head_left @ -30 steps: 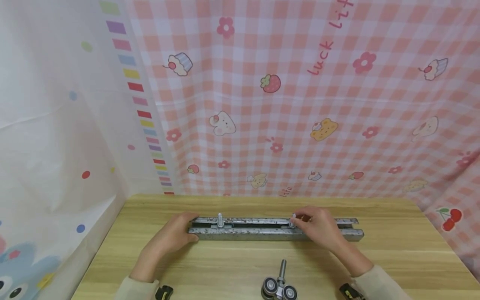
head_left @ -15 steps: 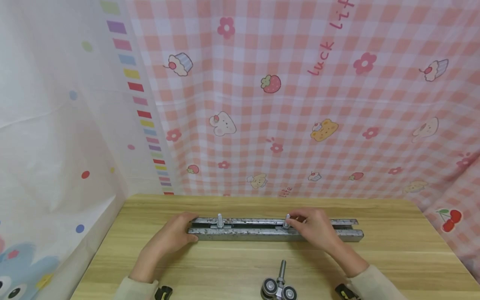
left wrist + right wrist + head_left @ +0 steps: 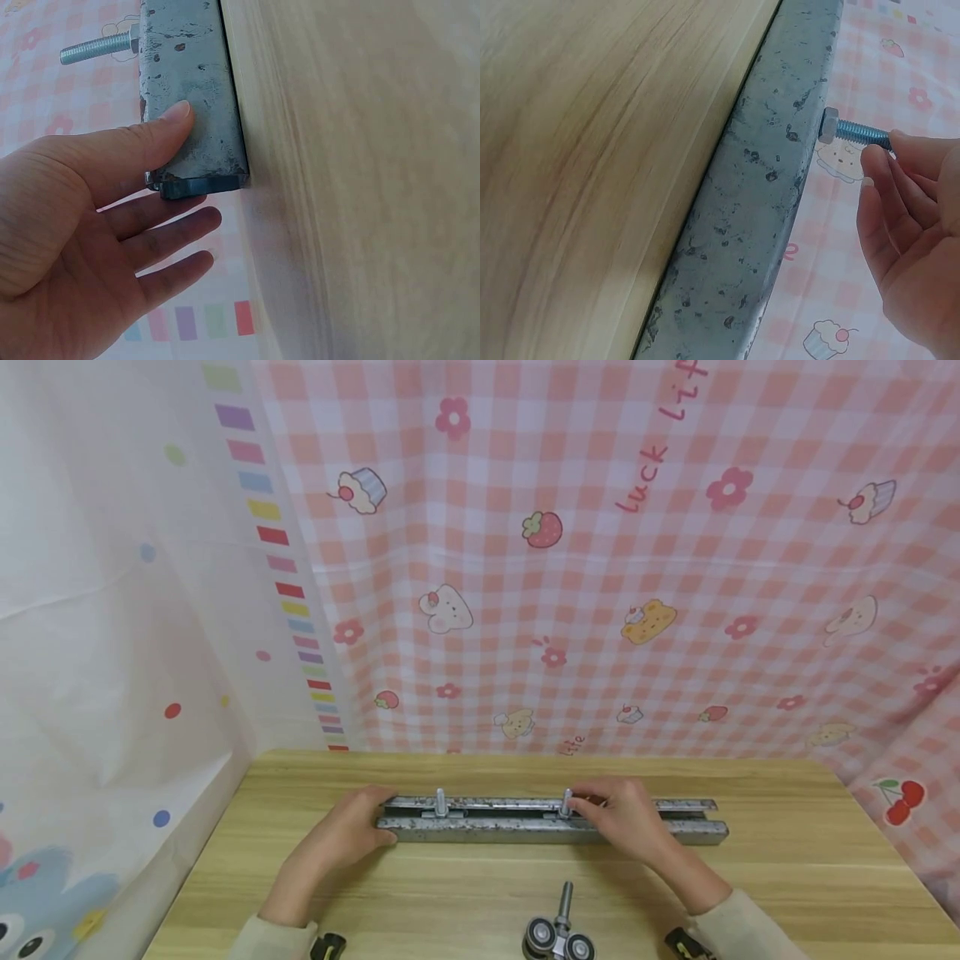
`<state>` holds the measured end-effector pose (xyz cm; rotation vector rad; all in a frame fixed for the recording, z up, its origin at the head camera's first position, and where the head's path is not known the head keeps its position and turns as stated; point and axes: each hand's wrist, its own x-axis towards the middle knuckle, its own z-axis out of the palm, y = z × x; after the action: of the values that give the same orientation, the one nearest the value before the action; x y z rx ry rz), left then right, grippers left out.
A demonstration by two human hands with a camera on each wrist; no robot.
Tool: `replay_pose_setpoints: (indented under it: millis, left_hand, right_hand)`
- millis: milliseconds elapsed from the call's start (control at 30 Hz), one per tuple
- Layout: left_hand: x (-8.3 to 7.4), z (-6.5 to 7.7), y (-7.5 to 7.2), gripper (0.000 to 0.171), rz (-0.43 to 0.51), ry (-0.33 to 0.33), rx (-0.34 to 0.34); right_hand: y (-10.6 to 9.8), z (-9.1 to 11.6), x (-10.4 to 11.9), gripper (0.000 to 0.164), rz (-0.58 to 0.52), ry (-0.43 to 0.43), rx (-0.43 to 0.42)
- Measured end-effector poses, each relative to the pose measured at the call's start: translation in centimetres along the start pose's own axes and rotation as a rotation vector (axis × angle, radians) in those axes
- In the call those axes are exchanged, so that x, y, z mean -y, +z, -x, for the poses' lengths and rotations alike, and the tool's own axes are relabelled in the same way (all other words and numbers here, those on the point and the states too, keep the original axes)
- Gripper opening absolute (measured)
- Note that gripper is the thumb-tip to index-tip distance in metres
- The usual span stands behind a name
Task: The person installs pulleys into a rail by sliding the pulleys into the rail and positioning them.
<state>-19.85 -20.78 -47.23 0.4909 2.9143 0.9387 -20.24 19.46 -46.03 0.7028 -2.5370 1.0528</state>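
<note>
Head cam: rail (image 3: pixel 487 832) on bench (image 3: pixel 450 893), long axis 9–3 o'clock. R hand (image 3: pixel 628 818) grip narrow, pinching bolt (image 3: pixel 566 805); L hand (image 3: pixel 347 828) holds rail's 9 o'clock end, nearer 2nd bolt (image 3: pixel 441 802), at R's 9.

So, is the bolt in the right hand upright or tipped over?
Upright: the bolt stands up from the rail, pinched by the right hand.

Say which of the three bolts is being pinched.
The right bolt in the rail: the right hand pinches it. No hand touches the rail's left bolt or the bolt on the wheels.
</note>
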Motion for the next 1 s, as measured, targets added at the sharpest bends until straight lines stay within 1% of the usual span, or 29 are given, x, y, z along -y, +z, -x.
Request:
replay_pose_setpoints:
  millis: [233,533,800,1000]
  left_hand:
    - [-0.15,0.00,-0.03,0.055,0.001,-0.003,-0.002]
    - [-0.29,0.26,-0.23,0.054,-0.005,0.011,-0.002]
    - [-0.24,0.32,-0.24,0.055,0.000,0.015,-0.006]
    - [-0.08,0.19,-0.06,0.056,-0.004,0.012,-0.009]
  right_hand:
    - [0.24,-0.06,0.16,0.017,-0.002,-0.017,-0.004]
    - [0.39,-0.12,0.20,0.017,-0.018,-0.029,-0.006]
    - [0.49,-0.22,0.37,0.018,-0.038,0.012,0.030]
    - [0.65,-0.28,0.52,0.017,-0.042,0.024,0.040]
